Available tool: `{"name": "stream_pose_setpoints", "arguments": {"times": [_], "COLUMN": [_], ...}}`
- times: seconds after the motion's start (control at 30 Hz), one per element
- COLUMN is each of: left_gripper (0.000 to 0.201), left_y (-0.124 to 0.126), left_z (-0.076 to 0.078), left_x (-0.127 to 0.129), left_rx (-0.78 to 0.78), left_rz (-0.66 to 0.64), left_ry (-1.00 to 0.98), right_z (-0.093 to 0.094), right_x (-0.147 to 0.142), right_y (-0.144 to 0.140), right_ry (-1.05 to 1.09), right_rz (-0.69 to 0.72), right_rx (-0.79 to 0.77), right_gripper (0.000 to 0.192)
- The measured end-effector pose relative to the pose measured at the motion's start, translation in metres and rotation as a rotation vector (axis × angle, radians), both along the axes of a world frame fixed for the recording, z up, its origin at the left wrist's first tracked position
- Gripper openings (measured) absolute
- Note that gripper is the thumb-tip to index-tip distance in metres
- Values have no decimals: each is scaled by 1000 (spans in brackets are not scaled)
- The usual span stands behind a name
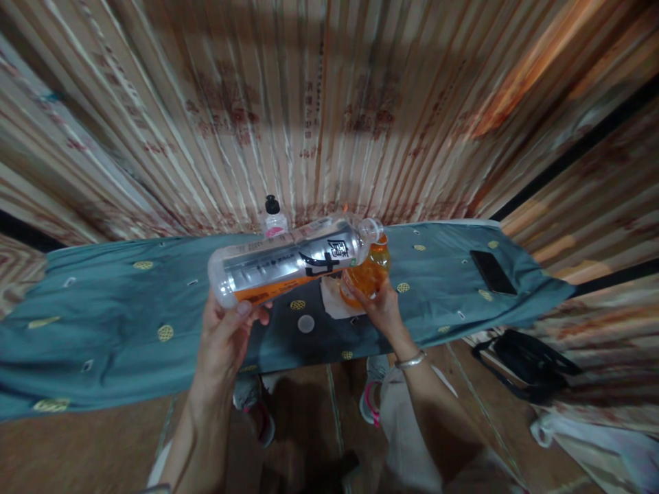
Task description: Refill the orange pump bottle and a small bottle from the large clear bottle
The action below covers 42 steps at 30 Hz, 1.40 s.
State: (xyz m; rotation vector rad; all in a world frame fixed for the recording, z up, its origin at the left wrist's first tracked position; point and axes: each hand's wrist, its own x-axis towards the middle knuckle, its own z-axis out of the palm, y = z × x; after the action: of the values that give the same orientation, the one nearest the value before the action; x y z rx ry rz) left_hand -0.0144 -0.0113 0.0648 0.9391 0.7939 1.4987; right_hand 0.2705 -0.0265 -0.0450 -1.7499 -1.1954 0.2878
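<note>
The large clear bottle point(293, 264) lies almost level in the air, its open mouth tipped over the rim of the small glass vessel point(366, 273), which already holds a good deal of orange liquid. Only a thin orange band shows along the bottle's lower side, so most of the pour looks done, with a little left to drain. The left hand point(226, 336) is wrapped around the bottle's base end, fingers closed on it. The right hand point(382, 307) cups the vessel from below and the near side, steadying it just under the bottle's neck. Beneath the vessel lies a white paper piece point(332, 302), and below the bottle's middle a round white cap point(305, 323) rests on the blue-green cloth point(103, 329) covering the bench. Behind the bottle stands a small bottle with a black cap point(273, 219). Well off to the bottle's mouth side a dark phone point(493, 272) lies flat on the same cloth
</note>
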Motion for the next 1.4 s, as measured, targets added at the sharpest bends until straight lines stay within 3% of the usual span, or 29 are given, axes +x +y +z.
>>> {"name": "stream_pose_setpoints", "arguments": {"times": [0.63,0.9,1.4], "left_gripper": [52,46,47], "left_y": [-1,-1,-3], "left_z": [0,0,4], "left_x": [0,0,1], "left_rx": [4,43,-29], "left_rz": [-22,-24,-7], "left_ry": [-5,10,6], "right_z": [-1,0,0], "right_x": [3,2,3], "right_y": [0,-1,-1], "right_ry": [20,19,34], "right_rz": [0,6,28], "right_rx": [-41,-24,-16], "right_gripper": [71,70,74]}}
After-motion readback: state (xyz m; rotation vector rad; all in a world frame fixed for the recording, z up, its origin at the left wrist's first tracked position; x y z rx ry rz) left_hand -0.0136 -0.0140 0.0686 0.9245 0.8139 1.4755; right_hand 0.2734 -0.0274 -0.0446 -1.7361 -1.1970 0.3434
